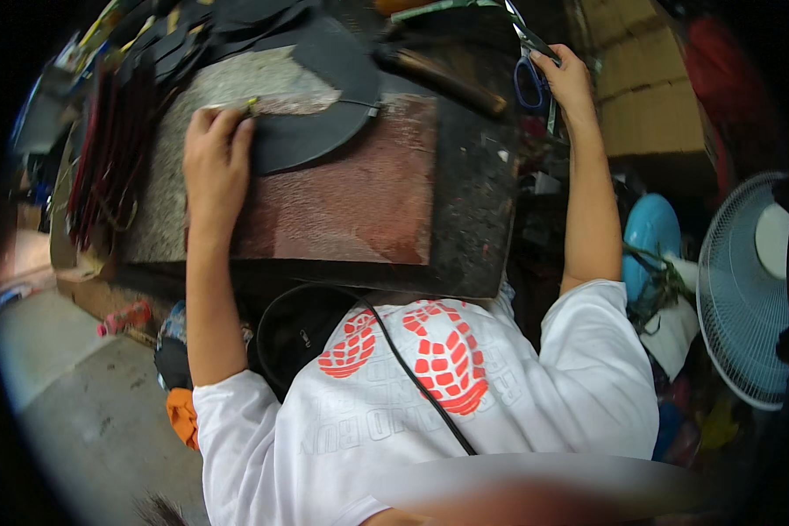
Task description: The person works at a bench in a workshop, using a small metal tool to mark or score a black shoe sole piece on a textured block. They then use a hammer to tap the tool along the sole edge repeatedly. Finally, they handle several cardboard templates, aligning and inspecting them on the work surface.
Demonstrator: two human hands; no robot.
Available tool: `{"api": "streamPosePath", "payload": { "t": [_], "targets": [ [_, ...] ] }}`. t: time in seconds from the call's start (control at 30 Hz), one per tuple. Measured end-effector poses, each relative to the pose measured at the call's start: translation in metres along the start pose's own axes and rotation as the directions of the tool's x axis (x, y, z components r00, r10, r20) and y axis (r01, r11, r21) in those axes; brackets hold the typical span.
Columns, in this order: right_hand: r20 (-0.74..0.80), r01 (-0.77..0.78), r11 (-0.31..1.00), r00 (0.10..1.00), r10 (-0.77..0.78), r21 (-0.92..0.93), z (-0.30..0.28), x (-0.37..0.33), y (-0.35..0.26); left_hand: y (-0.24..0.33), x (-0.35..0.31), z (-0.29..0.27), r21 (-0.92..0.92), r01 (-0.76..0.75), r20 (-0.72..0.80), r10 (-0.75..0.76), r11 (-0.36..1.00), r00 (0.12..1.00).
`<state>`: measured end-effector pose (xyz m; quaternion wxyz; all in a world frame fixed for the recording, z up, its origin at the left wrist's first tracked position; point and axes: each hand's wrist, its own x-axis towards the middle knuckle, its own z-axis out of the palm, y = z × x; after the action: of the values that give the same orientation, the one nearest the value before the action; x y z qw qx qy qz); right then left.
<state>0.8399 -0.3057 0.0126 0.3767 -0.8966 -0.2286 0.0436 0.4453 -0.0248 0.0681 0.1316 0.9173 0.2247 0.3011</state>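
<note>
A flat black curved piece lies on the worktable, its material hard to tell. My left hand is at its left end, fingers bent and pressed together at the edge. A small yellow-green bit shows by the fingertips. Across the piece's right side runs a thin dark strip with a pale end. Off the table's far right corner, my right hand is closed on scissors with blue handle loops. Their blades point away from me; whether they are parted is unclear.
Under the piece lies a worn reddish-brown board. A wooden-handled tool rests behind it. Dark red strips hang at the left, with black scraps at the back. To the right stand a white fan and cardboard boxes.
</note>
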Motion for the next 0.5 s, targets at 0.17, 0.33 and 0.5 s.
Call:
{"api": "streamPosePath", "payload": {
  "t": [0.17, 0.33, 0.5],
  "targets": [
    [0.169, -0.272, 0.701, 0.962, 0.213, 0.660, -0.050, -0.067, 0.083, -0.005, -0.001, 0.003, 0.046, 0.097, -0.043, -0.095, 0.994, 0.995],
    [0.066, -0.497, 0.510, 0.758, 0.648, 0.702, -0.104, -0.129, 0.175, -0.013, -0.005, 0.006, 0.051, 0.119, -0.190, -0.107, 0.992, 0.976],
    [-0.325, -0.468, 0.664, 0.884, 0.337, -0.583, -0.153, -0.194, 0.212, -0.010, -0.008, 0.007, 0.007, 0.182, -0.200, -0.177, 0.983, 0.964]
  ]
}}
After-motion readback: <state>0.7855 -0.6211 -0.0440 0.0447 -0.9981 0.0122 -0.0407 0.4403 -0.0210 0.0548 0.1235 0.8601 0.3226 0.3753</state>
